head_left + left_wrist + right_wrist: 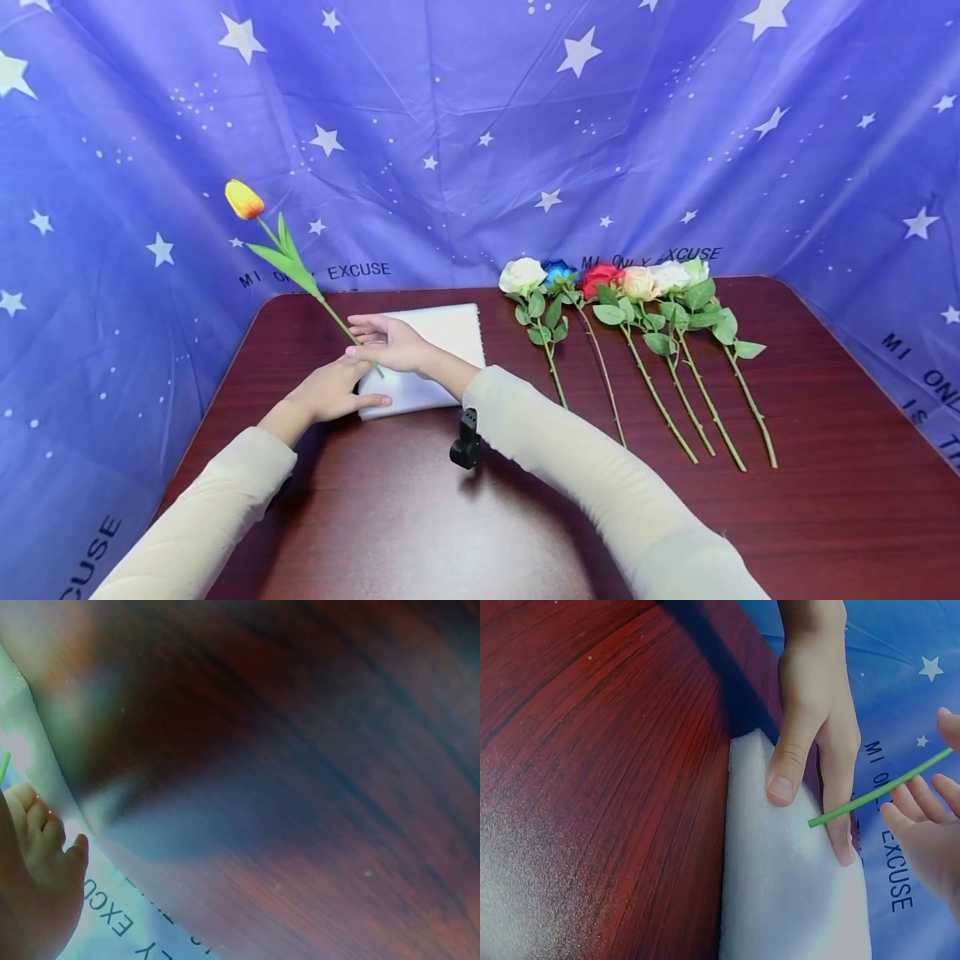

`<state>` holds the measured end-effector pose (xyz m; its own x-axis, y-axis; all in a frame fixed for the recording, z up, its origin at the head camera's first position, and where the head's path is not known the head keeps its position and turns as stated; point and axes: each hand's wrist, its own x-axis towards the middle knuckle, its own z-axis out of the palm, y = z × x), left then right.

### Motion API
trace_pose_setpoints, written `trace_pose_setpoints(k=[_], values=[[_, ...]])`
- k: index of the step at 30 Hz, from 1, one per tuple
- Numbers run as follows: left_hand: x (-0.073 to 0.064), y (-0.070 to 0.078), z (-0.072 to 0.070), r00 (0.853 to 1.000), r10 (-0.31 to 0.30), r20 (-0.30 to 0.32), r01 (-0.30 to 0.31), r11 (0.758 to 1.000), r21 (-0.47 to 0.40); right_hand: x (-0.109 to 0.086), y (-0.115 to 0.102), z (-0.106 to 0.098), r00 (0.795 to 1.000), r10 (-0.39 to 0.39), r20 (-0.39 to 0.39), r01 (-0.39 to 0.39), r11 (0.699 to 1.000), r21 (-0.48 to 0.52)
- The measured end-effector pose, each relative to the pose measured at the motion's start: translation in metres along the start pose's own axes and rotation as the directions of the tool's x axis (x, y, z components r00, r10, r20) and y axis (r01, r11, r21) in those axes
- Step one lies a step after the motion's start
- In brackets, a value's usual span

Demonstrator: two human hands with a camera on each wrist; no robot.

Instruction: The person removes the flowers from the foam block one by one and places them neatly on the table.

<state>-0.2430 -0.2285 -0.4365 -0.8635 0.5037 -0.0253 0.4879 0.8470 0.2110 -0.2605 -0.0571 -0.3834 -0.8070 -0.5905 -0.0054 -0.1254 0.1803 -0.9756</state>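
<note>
In the head view, a yellow-orange tulip (244, 200) leans up to the left, its green stem (881, 792) pinched by my right hand (393, 343). The stem's cut end points down over a white foam block (450, 329). In the right wrist view, this end shows above the block's top, near my left hand (814, 705). My left hand rests at the left end of the block, thumb extended on its top and index finger straight along an edge. The left wrist view shows its other fingers (52, 832) bent slightly beside the block.
Several artificial roses lie in a row at the right of the dark red wooden table (420, 508), including a white rose (522, 275), a blue rose (558, 273) and a red rose (602, 279). A blue cloth (450, 125) with stars hangs behind. A black camera (467, 437) sits below my right wrist.
</note>
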Motion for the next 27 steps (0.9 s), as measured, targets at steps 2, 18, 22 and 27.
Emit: trace_pose_setpoints(k=[2, 18, 22, 27], values=[[0.000, 0.000, 0.000, 1.000, -0.006, 0.003, 0.006, 1.000, 0.002, 0.000, 0.000, 0.001, 1.000, 0.010, -0.007, -0.010, 1.000, -0.005], [-0.003, 0.002, 0.000, 0.999, -0.036, 0.019, 0.037, 0.999, -0.033, 0.002, 0.001, 0.012, 0.999, 0.017, -0.028, -0.016, 1.000, 0.024], [-0.003, 0.002, 0.001, 1.000, -0.001, 0.003, 0.001, 1.000, -0.021, -0.002, 0.001, 0.009, 0.997, 0.003, -0.081, -0.002, 1.000, 0.013], [-0.003, 0.002, 0.000, 1.000, 0.020, 0.013, -0.020, 1.000, -0.014, -0.007, 0.004, 0.000, 0.989, -0.047, -0.141, 0.044, 0.999, -0.026]])
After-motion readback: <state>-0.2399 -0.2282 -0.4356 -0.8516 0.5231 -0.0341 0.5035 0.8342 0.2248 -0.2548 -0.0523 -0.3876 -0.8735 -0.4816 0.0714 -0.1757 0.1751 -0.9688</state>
